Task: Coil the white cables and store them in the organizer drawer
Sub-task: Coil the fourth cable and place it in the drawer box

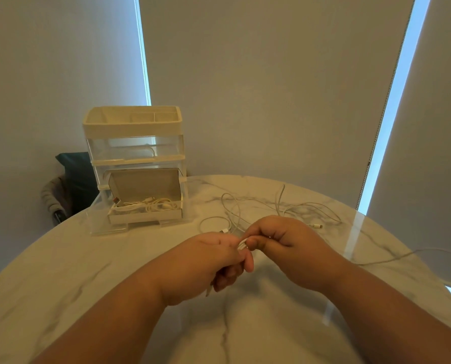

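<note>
Pale marble-patterned round table (114,271) fills the near half of the view, with grey roller blinds (271,88) behind it and bright slits of daylight between them. Just above the table's near middle, a person's two bare hands meet. The left hand (208,261) and the right hand (282,237) both have curled fingers and pinch a folded bit of white cable (242,244) between thumb and fingers. The hands touch, and they hide most of the piece they hold.

Just beyond the hands, loose cables (292,206) lie in tangled loops on the table, one ending in a small plug (317,226) at the right. Another strand (416,252) trails off the table's right edge.

At the far left stands a clear organizer (133,143) with a cream tray on top. Its bottom drawer (140,219) is pulled out toward the near side and holds an open cardboard box (145,183) with coiled cables (150,204) inside. The box's raised flap stands in front of the tier above. Behind the organizer, past the table edge, is a dark chair (72,179).
</note>
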Demonstrator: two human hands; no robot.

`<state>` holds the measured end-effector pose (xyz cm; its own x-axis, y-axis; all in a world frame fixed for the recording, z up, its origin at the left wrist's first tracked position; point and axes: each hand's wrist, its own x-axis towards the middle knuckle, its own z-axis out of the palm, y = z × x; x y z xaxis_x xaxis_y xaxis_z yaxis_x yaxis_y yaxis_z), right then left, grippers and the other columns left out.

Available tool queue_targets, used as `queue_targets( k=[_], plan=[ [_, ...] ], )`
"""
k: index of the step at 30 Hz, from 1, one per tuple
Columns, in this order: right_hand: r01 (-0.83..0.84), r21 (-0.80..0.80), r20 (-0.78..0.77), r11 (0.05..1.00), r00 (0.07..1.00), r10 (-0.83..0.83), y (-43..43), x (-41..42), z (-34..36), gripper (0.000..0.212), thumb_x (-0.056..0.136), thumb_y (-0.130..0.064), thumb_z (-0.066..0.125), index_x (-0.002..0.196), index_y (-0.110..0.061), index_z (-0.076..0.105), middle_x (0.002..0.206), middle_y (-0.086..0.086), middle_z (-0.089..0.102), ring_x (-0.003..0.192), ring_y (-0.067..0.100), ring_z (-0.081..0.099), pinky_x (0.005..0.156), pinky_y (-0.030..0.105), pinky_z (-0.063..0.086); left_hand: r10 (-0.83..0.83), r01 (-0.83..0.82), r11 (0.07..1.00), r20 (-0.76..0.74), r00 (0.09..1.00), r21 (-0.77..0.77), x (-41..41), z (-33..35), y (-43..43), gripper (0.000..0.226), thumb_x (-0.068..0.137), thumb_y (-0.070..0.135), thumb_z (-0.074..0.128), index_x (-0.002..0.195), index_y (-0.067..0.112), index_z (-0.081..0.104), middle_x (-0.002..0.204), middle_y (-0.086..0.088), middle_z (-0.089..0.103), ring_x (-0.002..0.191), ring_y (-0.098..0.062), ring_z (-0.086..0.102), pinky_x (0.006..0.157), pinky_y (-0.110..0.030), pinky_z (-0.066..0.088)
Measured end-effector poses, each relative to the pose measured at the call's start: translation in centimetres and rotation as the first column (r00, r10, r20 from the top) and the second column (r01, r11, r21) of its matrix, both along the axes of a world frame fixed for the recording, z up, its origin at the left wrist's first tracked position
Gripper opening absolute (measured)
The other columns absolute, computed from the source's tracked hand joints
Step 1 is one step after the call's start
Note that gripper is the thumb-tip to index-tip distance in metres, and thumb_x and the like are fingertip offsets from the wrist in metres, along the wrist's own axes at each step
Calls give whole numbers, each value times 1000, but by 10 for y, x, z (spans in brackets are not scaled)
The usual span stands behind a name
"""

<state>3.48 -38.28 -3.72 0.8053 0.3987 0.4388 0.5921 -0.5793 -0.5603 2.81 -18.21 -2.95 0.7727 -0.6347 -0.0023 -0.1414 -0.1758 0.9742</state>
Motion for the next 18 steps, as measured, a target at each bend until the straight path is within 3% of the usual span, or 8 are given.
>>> queue_targets(
  k=[6,13,18],
  plan=[
    [-44,62,-15,997,999,45,3,-6,3,30,96,-17,62,106,-44,70,98,-23,72,99,2,66,85,17,49,-23,10,988,-84,996,-154,0,5,3,23,87,19,48,86,8,67,62,-3,41,57,-17,38,56,-27,34],
    [30,6,118,1000,993,-30,9,-5,-2,19,97,-23,54,101,-34,70,91,-14,69,91,9,64,79,31,52,-97,45,947,-151,984,-318,-1,4,-1,24,86,11,45,88,2,67,64,-8,50,58,-19,45,58,-29,40],
    [32,-29,193,999,981,-26,16,-7,-3,21,98,-33,44,100,-36,65,89,-14,66,90,8,61,76,28,49,-115,36,914,-173,978,-404,-2,5,-2,23,87,12,45,86,1,66,61,-7,48,56,-18,42,54,-28,41]
  ],
)
